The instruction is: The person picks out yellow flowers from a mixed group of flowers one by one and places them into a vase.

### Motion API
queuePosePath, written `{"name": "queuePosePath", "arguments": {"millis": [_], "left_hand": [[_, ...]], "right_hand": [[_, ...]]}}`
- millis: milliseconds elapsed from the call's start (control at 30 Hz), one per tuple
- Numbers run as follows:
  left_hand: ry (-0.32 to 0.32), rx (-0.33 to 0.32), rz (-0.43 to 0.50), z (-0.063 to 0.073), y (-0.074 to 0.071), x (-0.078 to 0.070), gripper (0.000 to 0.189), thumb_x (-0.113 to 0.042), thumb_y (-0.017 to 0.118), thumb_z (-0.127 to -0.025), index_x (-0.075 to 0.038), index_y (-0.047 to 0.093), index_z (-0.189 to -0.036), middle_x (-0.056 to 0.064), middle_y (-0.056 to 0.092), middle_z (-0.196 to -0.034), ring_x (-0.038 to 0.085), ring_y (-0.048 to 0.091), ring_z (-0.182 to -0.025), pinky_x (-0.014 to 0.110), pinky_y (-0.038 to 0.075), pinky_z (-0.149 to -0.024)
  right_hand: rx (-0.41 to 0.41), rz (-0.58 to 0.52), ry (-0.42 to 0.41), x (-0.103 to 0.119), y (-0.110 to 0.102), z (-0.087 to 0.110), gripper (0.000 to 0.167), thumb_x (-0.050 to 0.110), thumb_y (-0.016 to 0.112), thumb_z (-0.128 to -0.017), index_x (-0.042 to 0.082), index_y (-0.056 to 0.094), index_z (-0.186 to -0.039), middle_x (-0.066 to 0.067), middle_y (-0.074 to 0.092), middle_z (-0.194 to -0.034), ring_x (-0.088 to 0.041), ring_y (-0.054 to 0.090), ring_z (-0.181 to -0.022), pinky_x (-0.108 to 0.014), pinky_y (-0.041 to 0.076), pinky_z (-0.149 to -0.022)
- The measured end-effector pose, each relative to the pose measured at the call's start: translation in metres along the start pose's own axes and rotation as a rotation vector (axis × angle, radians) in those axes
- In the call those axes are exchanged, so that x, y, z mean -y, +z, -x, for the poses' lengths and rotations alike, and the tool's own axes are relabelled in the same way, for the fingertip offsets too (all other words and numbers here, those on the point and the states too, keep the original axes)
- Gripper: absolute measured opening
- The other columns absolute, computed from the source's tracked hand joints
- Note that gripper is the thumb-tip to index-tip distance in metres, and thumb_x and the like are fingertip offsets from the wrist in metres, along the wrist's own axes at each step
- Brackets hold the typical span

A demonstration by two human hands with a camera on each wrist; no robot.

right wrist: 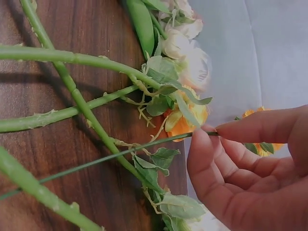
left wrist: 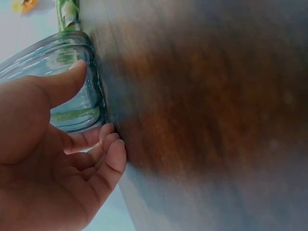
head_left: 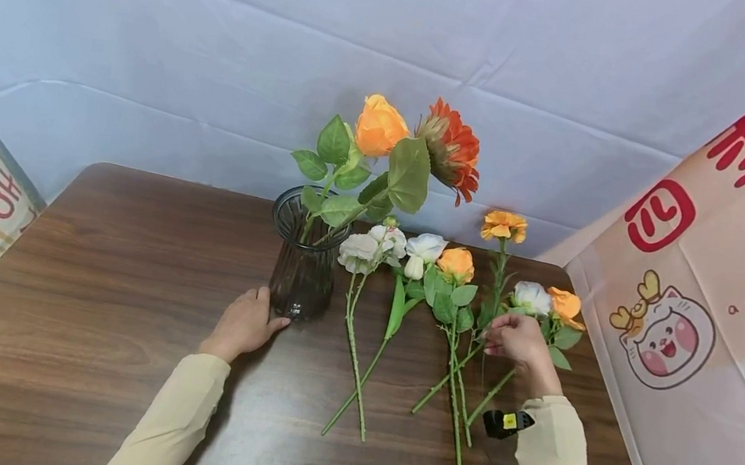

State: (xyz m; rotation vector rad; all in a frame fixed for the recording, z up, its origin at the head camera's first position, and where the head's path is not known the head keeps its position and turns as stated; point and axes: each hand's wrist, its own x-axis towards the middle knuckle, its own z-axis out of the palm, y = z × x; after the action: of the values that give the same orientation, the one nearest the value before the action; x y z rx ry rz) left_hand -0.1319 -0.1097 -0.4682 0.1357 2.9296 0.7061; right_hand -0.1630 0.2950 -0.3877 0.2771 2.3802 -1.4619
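Next to the base of a dark ribbed glass vase (head_left: 300, 286), my left hand (head_left: 247, 324) rests on the table. Its thumb lies along the glass in the left wrist view, its other fingers loosely bent and not wrapped round it. An orange rose (head_left: 382, 125) and a red-orange gerbera-like flower (head_left: 452, 149) stand in the vase. At the right, my right hand (head_left: 519, 341) pinches a thin green flower stem (right wrist: 91, 165) between thumb and forefinger. An orange ruffled flower (head_left: 504, 226) rises just beyond that hand; whether it belongs to this stem is unclear.
White blooms (head_left: 363, 251), a pale tulip-like flower (head_left: 425, 249), another orange rose (head_left: 456, 265) and further flowers lie right of the vase, stems crossing on the wooden table (head_left: 87, 305). A pale cloth backdrop (head_left: 227, 48) hangs behind; a printed banner (head_left: 730, 256) stands at the right.
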Motion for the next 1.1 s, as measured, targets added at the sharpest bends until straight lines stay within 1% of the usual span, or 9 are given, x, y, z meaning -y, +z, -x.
{"name": "queuePosePath", "arguments": {"millis": [100,233,400,500,633,733,867,1100], "left_hand": [[0.003,-0.004,0.001,0.000,0.000,0.001,0.056,-0.035,0.061,-0.087,0.012,0.042,-0.111,0.027,0.052,-0.099,0.041,0.052,-0.096,0.049,0.042,-0.083],[0.005,-0.006,0.006,0.000,0.000,0.001,0.055,-0.034,0.062,-0.087,0.012,0.043,-0.110,0.025,0.052,-0.097,0.040,0.052,-0.094,0.049,0.042,-0.082],[0.003,-0.002,0.004,0.000,0.001,0.001,0.055,-0.034,0.061,-0.087,0.012,0.043,-0.111,0.026,0.052,-0.098,0.040,0.052,-0.095,0.049,0.042,-0.082],[0.003,-0.001,0.003,0.000,0.001,0.001,0.056,-0.034,0.061,-0.087,0.012,0.042,-0.112,0.026,0.052,-0.099,0.040,0.052,-0.096,0.049,0.042,-0.083],[0.004,-0.004,0.004,0.000,0.001,0.001,0.055,-0.034,0.061,-0.087,0.012,0.043,-0.112,0.026,0.052,-0.097,0.040,0.052,-0.095,0.049,0.042,-0.082],[0.005,-0.008,0.005,-0.001,0.002,0.002,0.055,-0.035,0.061,-0.087,0.012,0.043,-0.111,0.025,0.052,-0.097,0.040,0.052,-0.095,0.049,0.042,-0.082],[0.005,-0.013,0.007,-0.001,0.001,0.002,0.055,-0.035,0.061,-0.087,0.012,0.043,-0.111,0.025,0.052,-0.097,0.040,0.052,-0.095,0.049,0.042,-0.082],[0.009,-0.013,-0.001,0.000,0.001,0.002,0.055,-0.034,0.062,-0.087,0.012,0.043,-0.109,0.025,0.052,-0.095,0.039,0.053,-0.093,0.048,0.042,-0.081]], "right_hand": [[0.002,-0.009,-0.001,0.002,0.000,0.002,0.012,-0.005,0.047,-0.089,-0.012,0.043,-0.099,-0.015,0.055,-0.083,-0.018,0.057,-0.064,-0.036,0.053,-0.065],[0.003,-0.012,0.004,0.002,0.001,0.003,0.016,-0.004,0.047,-0.090,-0.014,0.042,-0.102,-0.016,0.054,-0.085,-0.018,0.057,-0.065,-0.036,0.053,-0.065],[0.003,-0.017,0.004,0.003,0.000,0.004,0.016,-0.003,0.043,-0.091,-0.013,0.041,-0.103,-0.017,0.051,-0.087,-0.017,0.057,-0.065,-0.037,0.053,-0.067],[-0.005,-0.032,-0.005,0.005,-0.001,0.006,0.016,-0.003,0.042,-0.091,-0.014,0.041,-0.103,-0.016,0.050,-0.085,-0.017,0.057,-0.064,-0.035,0.054,-0.066],[-0.019,-0.061,-0.028,0.008,-0.003,0.007,0.016,-0.005,0.045,-0.089,-0.015,0.041,-0.101,-0.015,0.050,-0.082,-0.016,0.058,-0.062,-0.032,0.054,-0.063],[-0.020,-0.082,-0.039,0.010,-0.004,0.008,0.014,-0.006,0.044,-0.089,-0.014,0.041,-0.099,-0.013,0.051,-0.079,-0.016,0.058,-0.061,-0.032,0.054,-0.063],[-0.011,-0.100,-0.040,0.011,-0.006,0.009,0.011,-0.006,0.041,-0.090,-0.014,0.042,-0.097,-0.013,0.052,-0.078,-0.016,0.058,-0.061,-0.032,0.054,-0.062],[0.025,-0.098,-0.010,0.011,-0.007,0.011,0.012,-0.002,0.038,-0.093,-0.012,0.044,-0.096,-0.016,0.052,-0.080,-0.018,0.059,-0.062,-0.033,0.054,-0.063]]}}
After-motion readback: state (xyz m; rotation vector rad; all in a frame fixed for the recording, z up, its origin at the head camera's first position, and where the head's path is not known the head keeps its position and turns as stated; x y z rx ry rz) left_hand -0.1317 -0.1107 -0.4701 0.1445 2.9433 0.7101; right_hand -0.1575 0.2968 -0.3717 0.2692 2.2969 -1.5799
